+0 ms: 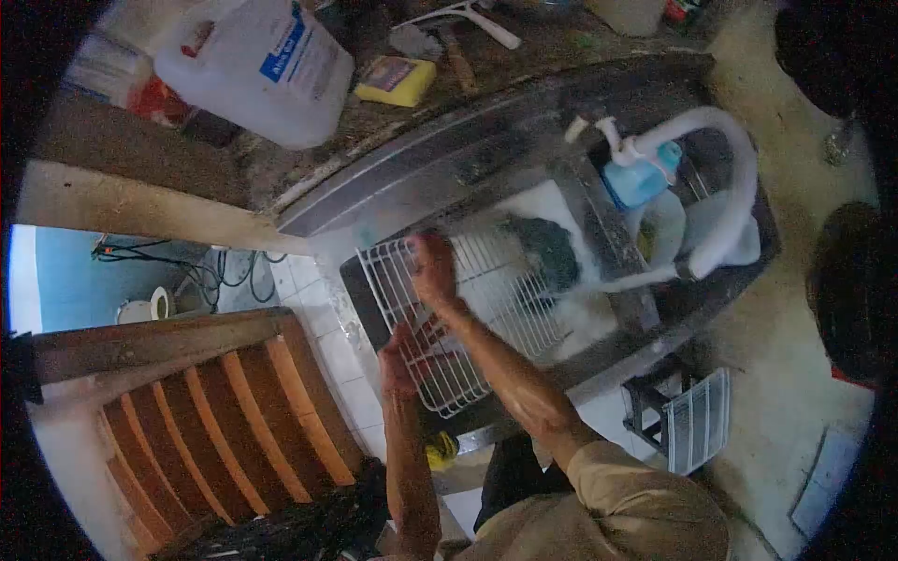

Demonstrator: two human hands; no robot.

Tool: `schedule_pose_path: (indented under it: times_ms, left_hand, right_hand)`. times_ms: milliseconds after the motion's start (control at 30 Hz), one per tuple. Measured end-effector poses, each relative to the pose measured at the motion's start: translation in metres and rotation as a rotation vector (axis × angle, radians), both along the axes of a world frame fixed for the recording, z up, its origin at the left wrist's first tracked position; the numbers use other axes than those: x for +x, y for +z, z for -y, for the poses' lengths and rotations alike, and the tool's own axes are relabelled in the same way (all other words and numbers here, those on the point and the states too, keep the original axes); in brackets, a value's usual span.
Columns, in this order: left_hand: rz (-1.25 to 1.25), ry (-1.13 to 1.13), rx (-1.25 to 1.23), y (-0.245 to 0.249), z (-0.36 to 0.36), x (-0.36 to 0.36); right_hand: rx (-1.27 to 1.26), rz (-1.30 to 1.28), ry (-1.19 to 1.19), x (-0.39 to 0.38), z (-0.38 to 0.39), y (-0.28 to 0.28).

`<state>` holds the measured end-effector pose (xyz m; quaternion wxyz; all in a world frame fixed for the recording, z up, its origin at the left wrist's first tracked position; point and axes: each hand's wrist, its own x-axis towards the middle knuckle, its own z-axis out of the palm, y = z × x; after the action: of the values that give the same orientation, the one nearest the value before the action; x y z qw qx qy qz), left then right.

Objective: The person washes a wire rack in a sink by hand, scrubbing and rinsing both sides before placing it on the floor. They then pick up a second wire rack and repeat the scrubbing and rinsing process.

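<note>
A white wire rack [477,318] lies tilted over the sink, its near end past the sink's left side. My left hand [399,363] grips the rack's left long edge, with some fingers showing through the wires. On top of the rack, near its upper left corner, my right hand [433,268] is closed and blurred. What it holds, if anything, is hidden. White suds [585,318] and a dark green item [550,252] are in the basin beneath and beside the rack's right end.
A white hose [744,168] curves over a blue bottle [641,178] at the sink's right. Behind the sink stand a large jug [257,70] and a yellow sponge [398,82]. A second rack [697,423] leans at lower right. Wooden slats [220,435] are at lower left.
</note>
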<state>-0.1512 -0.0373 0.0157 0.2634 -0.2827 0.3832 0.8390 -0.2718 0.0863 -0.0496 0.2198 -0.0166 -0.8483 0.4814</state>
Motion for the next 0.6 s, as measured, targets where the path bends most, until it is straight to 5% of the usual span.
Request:
schedule_pose_path:
  times_ms: [33, 67, 167, 267, 367, 467, 567, 600]
  left_hand:
    - [0.067, 0.060, -0.069, 0.000, 0.003, -0.001]
    - [-0.084, 0.119, 0.560, -0.006, 0.008, -0.005]
    - [-0.075, 0.073, 0.349, 0.014, -0.010, -0.020]
    - [-0.142, -0.090, 0.211, 0.024, -0.009, -0.022]
    - [-0.177, -0.144, 0.127, 0.033, -0.025, -0.026]
    - [-0.224, -0.070, 0.015, 0.053, -0.091, -0.023]
    - [-0.240, -0.023, 0.049, 0.056, -0.162, 0.003]
    - [-0.261, -0.013, 0.074, 0.058, -0.177, 0.010]
  right_hand:
    - [-0.013, -0.011, 0.086, 0.016, 0.013, 0.021]
    - [-0.043, 0.107, 0.177, 0.043, 0.020, 0.043]
    - [0.052, 0.167, 0.304, 0.139, 0.011, 0.098]
    - [0.034, 0.301, 0.563, 0.219, -0.049, 0.080]
    - [-0.048, 0.648, 0.453, 0.208, -0.130, 0.053]
    - [-0.490, 0.668, 0.188, 0.155, -0.146, 0.126]
    - [-0.134, 0.299, 0.244, 0.126, -0.151, 0.177]
    - [-0.103, 0.413, 0.252, 0.121, -0.157, 0.187]
